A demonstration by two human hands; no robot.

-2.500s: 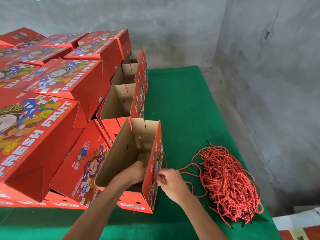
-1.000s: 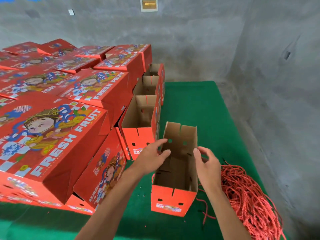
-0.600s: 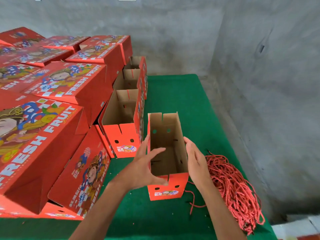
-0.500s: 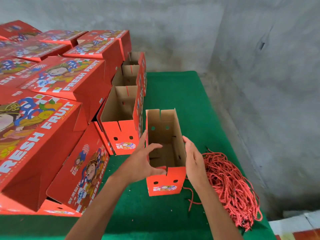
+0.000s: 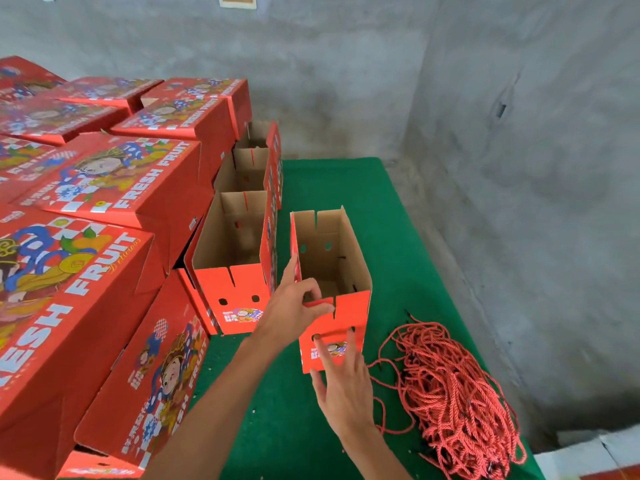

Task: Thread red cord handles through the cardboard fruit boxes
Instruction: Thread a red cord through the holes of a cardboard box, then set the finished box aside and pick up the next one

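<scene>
An open red cardboard fruit box [image 5: 348, 308] stands upright on the green table, its brown inside showing several punched holes. My left hand [image 5: 294, 308] grips the box's near-left top edge, thumb over the front panel's rim and fingers along the left wall. My right hand [image 5: 341, 382] is spread open just in front of the box, fingertips at the front panel near its two round holes. A heap of red cord handles [image 5: 453, 396] lies on the table to the right, apart from both hands.
A row of open boxes [image 5: 232, 265] stands left of the held one, running back to the wall. Stacks of closed "FRESH FRUIT" boxes [image 5: 114, 188] fill the left side. The green table [image 5: 346, 188] ends at the right near a grey concrete wall [image 5: 519, 168].
My right hand left the box's right wall and dropped in front of the front panel, fingers spread. My left hand stayed on the box's left corner. The box shifted slightly.
</scene>
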